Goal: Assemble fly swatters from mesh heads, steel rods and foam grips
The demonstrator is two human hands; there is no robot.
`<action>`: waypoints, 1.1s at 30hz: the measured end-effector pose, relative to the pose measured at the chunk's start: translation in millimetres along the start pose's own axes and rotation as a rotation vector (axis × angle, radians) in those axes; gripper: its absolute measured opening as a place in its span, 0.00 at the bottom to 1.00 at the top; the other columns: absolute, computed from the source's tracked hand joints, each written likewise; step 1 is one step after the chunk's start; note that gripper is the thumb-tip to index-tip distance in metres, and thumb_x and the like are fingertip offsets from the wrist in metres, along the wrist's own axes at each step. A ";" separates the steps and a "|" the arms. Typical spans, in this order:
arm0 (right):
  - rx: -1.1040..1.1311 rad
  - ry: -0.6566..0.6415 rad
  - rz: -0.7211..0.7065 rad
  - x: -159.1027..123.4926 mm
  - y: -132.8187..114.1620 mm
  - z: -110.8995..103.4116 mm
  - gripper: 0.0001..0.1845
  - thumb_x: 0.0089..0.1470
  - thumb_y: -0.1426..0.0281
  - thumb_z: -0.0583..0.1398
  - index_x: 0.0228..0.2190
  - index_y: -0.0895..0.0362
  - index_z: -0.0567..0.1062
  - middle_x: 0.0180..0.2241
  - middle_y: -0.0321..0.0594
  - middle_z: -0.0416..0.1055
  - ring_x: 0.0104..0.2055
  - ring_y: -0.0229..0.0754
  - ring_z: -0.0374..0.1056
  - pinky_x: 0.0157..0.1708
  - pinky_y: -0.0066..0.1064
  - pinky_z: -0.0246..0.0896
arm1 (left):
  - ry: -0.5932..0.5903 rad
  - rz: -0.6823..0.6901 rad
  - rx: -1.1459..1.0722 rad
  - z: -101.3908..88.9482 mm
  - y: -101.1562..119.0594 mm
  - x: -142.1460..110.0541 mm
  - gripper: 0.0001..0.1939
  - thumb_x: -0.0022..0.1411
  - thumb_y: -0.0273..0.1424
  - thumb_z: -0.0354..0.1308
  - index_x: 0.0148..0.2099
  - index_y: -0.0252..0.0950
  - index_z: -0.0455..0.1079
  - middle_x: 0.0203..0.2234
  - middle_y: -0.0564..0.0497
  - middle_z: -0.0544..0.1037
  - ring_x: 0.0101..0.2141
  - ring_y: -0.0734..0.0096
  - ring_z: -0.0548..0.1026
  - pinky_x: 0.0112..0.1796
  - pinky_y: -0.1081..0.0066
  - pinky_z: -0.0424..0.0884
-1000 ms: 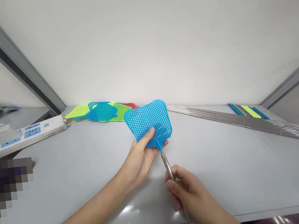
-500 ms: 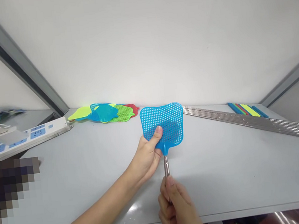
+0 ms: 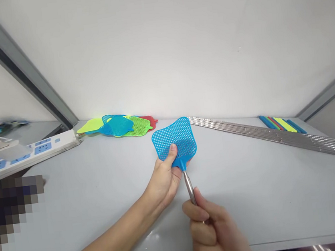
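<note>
The left hand (image 3: 164, 178) grips a blue plastic fly swatter (image 3: 181, 156) by its mesh head (image 3: 175, 138), thumb on the front and fingers behind. The right hand (image 3: 211, 231) is closed around its steel telescopic handle (image 3: 189, 186), so the long axis runs from the right hand forward and slightly left. Beyond both hands, the pale worktop (image 3: 254, 200) carries more fly swatters (image 3: 134, 126), with steel rods (image 3: 265, 136) ahead and right.
</note>
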State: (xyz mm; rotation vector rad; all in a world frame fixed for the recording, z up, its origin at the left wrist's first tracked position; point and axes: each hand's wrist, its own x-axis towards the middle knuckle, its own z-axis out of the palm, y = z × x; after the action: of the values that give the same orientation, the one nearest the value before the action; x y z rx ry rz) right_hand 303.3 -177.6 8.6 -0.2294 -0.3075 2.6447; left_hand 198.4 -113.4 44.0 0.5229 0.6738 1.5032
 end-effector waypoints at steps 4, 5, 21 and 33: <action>0.026 -0.095 0.025 1.0 -4.3 -4.3 0.21 0.52 0.53 0.44 0.18 0.55 0.47 0.09 0.22 0.36 0.09 0.27 0.26 0.05 0.16 0.33 | 0.020 0.028 -0.004 -1.4 -0.8 0.7 0.14 0.54 0.31 0.55 0.45 0.38 0.66 0.39 0.52 0.73 0.38 0.70 0.71 0.42 0.69 0.67; 0.046 -0.127 0.022 1.6 -4.6 -4.5 0.21 0.53 0.53 0.43 0.18 0.55 0.47 0.09 0.23 0.36 0.08 0.27 0.26 0.05 0.16 0.31 | 0.022 0.033 -0.003 -1.7 -0.8 0.6 0.14 0.54 0.32 0.55 0.45 0.38 0.66 0.39 0.52 0.73 0.38 0.71 0.71 0.42 0.70 0.67; -0.107 0.055 -0.082 -13.7 9.8 -13.8 0.23 0.48 0.52 0.51 0.16 0.58 0.55 0.07 0.24 0.43 0.08 0.24 0.32 0.07 0.17 0.32 | -0.131 -0.182 0.095 -4.8 -0.7 -11.8 0.11 0.55 0.32 0.54 0.40 0.34 0.68 0.37 0.48 0.74 0.36 0.68 0.72 0.38 0.68 0.68; -0.295 0.263 -0.093 -55.9 7.4 -14.4 0.25 0.51 0.55 0.50 0.12 0.59 0.57 0.07 0.25 0.43 0.08 0.23 0.34 0.09 0.20 0.32 | -0.190 0.110 0.686 -20.5 43.9 11.8 0.08 0.51 0.32 0.57 0.34 0.37 0.73 0.28 0.50 0.74 0.30 0.73 0.69 0.29 0.77 0.63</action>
State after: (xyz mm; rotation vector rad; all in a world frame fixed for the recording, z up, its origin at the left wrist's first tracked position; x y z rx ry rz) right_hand 352.3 -207.5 -1.1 -0.6356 -0.6029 2.4324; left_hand 152.0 -102.8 58.7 1.2233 1.0223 1.2771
